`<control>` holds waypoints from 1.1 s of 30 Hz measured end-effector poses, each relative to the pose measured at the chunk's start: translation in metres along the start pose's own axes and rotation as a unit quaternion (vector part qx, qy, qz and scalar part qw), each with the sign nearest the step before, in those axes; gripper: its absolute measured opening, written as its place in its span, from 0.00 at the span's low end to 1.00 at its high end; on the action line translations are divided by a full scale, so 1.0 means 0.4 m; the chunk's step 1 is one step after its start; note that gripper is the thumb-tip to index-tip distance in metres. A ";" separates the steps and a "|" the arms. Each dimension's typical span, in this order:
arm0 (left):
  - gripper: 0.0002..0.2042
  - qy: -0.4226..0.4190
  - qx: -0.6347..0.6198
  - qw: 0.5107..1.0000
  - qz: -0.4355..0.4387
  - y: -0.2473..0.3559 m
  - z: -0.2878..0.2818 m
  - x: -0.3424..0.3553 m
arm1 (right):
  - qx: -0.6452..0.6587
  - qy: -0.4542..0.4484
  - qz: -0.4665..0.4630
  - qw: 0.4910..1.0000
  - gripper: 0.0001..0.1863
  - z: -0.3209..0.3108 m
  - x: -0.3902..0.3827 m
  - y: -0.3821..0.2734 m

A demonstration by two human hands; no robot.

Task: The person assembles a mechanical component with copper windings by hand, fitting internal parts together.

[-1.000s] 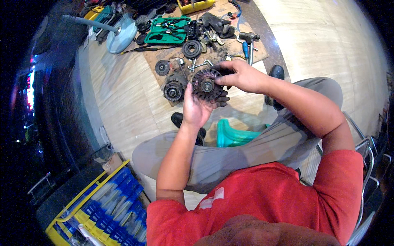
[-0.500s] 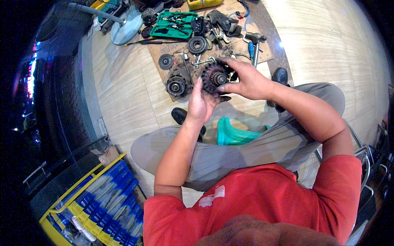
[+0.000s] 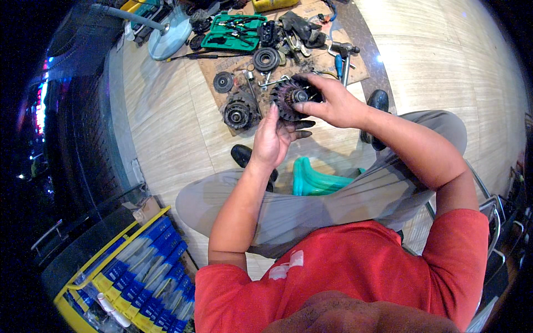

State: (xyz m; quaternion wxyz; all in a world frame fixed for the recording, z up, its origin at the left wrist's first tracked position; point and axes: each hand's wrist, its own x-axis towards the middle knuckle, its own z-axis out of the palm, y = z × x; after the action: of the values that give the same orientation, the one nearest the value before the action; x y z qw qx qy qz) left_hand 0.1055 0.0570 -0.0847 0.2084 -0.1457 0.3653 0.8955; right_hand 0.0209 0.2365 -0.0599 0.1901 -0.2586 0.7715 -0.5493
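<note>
My right hand (image 3: 333, 102) grips a dark, grimy finned rotor (image 3: 283, 100) from above and the right, its thumb beside the protruding shaft. My left hand (image 3: 272, 136) holds the rotor from below, thumb upright at its left edge and blackened fingertips stretched beneath it. Just left of it a second round metal assembly (image 3: 237, 114) lies on a soiled cardboard sheet (image 3: 358, 72), with a small disc (image 3: 223, 82) behind it. A black ring (image 3: 265, 59), an open green tool case (image 3: 233, 32), a hammer (image 3: 344, 50) and a blue-handled screwdriver (image 3: 338, 65) lie beyond my hands.
A pale blue fan base (image 3: 164, 47) stands at upper left. Green boots (image 3: 316, 183) lie under my bent legs, black shoes (image 3: 378, 102) beside them. A yellow rack with blue bins (image 3: 139, 266) sits at lower left; chrome chair tubing (image 3: 491, 208) is at right.
The rotor has tilted from lying face-up, its shaft swung rightward, then shifted slightly up. My right hand moved along with it; my left thumb and hand shifted right and up.
</note>
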 end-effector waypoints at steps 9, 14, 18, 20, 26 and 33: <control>0.25 -0.011 0.048 0.999 0.008 -0.002 0.007 -0.013 | 0.002 0.012 0.027 1.000 0.24 0.010 0.001 0.002; 0.25 0.000 0.097 0.995 0.015 0.030 0.044 -0.030 | 0.124 0.018 0.062 0.990 0.22 -0.004 0.010 0.026; 0.20 0.094 0.295 0.951 -0.014 0.080 0.008 -0.026 | 0.296 -0.004 0.164 0.941 0.20 -0.003 0.009 0.014; 0.17 0.172 0.345 0.920 0.064 0.079 -0.004 -0.021 | 0.395 -0.001 0.207 0.895 0.18 0.006 0.006 0.004; 0.23 0.100 0.256 0.952 0.135 0.054 -0.009 -0.020 | 0.527 -0.046 0.279 0.801 0.17 0.026 0.003 0.016; 0.25 0.034 0.262 0.954 0.142 0.054 0.044 -0.029 | 0.605 -0.119 0.278 0.737 0.21 0.026 -0.013 0.039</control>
State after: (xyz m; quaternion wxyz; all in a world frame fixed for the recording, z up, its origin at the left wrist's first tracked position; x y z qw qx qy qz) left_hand 0.1035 0.0525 -0.0548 0.0973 -0.0633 0.6106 0.7834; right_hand 0.0280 0.2358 -0.0781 0.5412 0.0732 0.2850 -0.7877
